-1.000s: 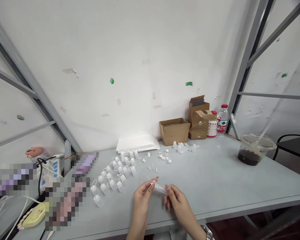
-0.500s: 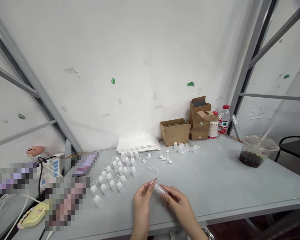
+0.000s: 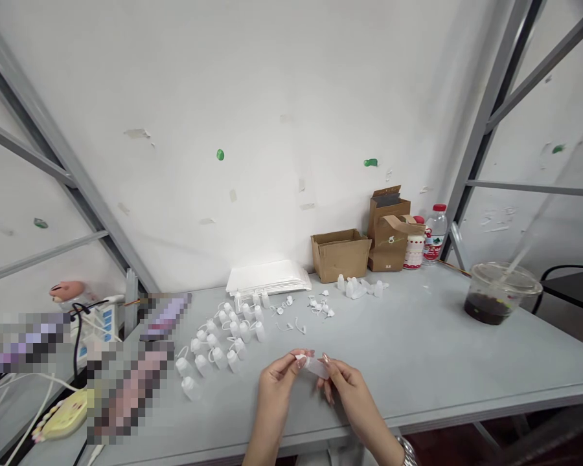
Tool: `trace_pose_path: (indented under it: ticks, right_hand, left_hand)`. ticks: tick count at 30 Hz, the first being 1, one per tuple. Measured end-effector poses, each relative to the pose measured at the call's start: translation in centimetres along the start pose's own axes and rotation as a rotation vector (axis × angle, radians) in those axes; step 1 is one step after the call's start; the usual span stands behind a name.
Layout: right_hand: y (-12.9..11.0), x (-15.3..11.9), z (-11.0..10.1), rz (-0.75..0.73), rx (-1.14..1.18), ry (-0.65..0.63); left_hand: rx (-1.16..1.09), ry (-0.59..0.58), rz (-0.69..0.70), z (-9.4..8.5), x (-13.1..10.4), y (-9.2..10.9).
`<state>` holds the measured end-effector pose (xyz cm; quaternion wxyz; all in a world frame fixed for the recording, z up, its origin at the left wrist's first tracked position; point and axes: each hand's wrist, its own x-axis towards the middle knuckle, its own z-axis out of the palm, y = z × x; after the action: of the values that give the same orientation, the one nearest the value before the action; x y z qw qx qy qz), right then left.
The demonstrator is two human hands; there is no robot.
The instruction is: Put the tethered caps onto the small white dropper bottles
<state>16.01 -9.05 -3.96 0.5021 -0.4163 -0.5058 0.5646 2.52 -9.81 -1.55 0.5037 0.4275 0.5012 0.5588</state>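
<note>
A small translucent squeeze bottle [image 3: 317,368] lies tilted between my two hands, low over the front of the table. My left hand [image 3: 278,378] pinches its neck end, where a bit of white cap shows by the thumb. The body's other end is held by my right hand [image 3: 347,383], thumb and index finger on it, other fingers curled below. To the left stand several capped squeeze bottles [image 3: 217,358] with looped cap straps. Beyond my hands lie loose white caps [image 3: 315,309] and strap pieces [image 3: 300,326]. Uncapped-looking bottles [image 3: 354,288] lie in a group farther back.
A stack of white sheets [image 3: 267,278], a cardboard box [image 3: 341,260] and a brown paper bag [image 3: 390,243] stand along the wall. A lidded drink cup [image 3: 490,307] with a straw is at right. At left are a power strip [image 3: 104,323], cables and a yellow case [image 3: 68,414].
My right thumb and index finger have shifted up over the bottle's end. The bottle has turned slightly, and more of the white cap shows at my left thumb.
</note>
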Motion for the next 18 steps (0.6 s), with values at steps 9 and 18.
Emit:
trace_pose_path:
  ticks: [9,18]
  right_hand:
    - [0.1,-0.3,0.4,0.036,0.106,-0.023]
    - [0.8,-0.3,0.4,-0.003,0.086,-0.045]
  left_hand:
    - [-0.002,0.032,-0.040,-0.4,0.0,0.5]
    - [-0.011,0.051,-0.040,-0.2,-0.2,1.2]
